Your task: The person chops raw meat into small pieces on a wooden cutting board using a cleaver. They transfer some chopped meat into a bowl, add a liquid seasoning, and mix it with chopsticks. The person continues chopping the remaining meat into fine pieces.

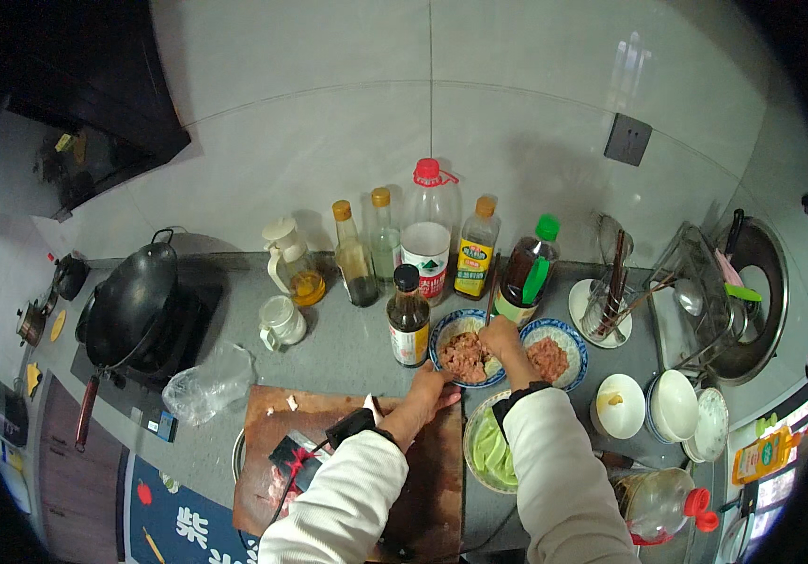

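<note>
My right hand grips a thin stick, likely chopsticks, dipping into a blue-rimmed bowl of seasoned minced meat. At that bowl's lower left rim rests my left hand, fingers against it; its exact grip is partly hidden. Just right, a second blue-rimmed bowl holds more minced meat. Beneath my right forearm, sliced green vegetable lies in a bowl, partly covered by the sleeve. A dark-capped sauce bottle stands left of the first bowl.
A wooden cutting board bears raw meat scraps. Several bottles, including a green-capped one, line the wall. A wok sits left on the stove; a plastic bag lies nearby. White bowls and a large bottle stand right.
</note>
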{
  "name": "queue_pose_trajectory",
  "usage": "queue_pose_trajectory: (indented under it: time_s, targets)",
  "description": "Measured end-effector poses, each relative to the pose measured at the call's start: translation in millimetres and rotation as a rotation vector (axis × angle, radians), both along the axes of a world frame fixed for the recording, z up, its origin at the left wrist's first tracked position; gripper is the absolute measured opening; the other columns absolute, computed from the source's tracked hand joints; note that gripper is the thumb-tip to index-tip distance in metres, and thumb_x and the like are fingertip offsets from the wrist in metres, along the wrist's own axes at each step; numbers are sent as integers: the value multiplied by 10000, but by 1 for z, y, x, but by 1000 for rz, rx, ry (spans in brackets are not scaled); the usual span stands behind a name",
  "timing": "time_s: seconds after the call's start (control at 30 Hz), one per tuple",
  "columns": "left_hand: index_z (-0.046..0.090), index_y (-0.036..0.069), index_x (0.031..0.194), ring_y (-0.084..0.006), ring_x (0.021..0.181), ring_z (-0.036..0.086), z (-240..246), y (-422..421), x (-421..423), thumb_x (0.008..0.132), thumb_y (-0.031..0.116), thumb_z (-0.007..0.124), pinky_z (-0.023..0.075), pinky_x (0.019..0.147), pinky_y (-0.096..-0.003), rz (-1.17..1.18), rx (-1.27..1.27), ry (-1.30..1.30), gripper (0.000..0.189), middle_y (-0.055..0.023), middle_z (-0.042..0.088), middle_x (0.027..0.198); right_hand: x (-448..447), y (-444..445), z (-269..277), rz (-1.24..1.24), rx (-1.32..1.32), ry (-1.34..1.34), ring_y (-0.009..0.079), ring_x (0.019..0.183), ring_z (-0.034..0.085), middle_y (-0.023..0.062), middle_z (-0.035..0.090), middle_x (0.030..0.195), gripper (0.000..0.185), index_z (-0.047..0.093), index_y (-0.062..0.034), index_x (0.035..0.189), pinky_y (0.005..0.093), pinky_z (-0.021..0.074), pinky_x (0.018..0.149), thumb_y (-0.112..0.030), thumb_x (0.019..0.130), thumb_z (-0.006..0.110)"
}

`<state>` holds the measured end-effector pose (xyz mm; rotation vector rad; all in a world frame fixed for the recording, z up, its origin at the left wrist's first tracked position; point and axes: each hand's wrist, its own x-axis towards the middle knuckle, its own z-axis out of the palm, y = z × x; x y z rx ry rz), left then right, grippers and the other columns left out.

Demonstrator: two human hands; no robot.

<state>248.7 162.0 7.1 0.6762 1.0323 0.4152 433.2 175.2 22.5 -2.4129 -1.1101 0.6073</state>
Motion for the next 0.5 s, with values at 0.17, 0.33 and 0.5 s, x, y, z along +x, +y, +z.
queue_pose_trajectory:
  time_s: [0.17,0.33,0.5]
  targets:
    - [321,86,1400,-198,746,597,16,-4,-13,887,75,551,561,554,-303,-35,-68,-18,563,-94,571,1028,0,-4,10,-36,-47,33,412,1014,609,310,611,1068,316,649,65,1002,456,500,854,-150,783,579]
    - [370,75,1376,-174,778,599,68,-31,-57,879,85,558,569,581,-317,-96,1,4,531,-62,562,1027,4,-15,20,-5,-65,-149,414,985,615,297,626,1019,291,658,56,952,455,498,852,-167,794,558]
    - [530,46,1231,-197,912,649,151,-37,-171,882,80,529,528,747,-308,-32,468,-23,350,-65,620,1106,-28,-22,50,203,139,-84,389,758,653,257,645,766,257,668,23,830,447,517,698,-196,803,538]
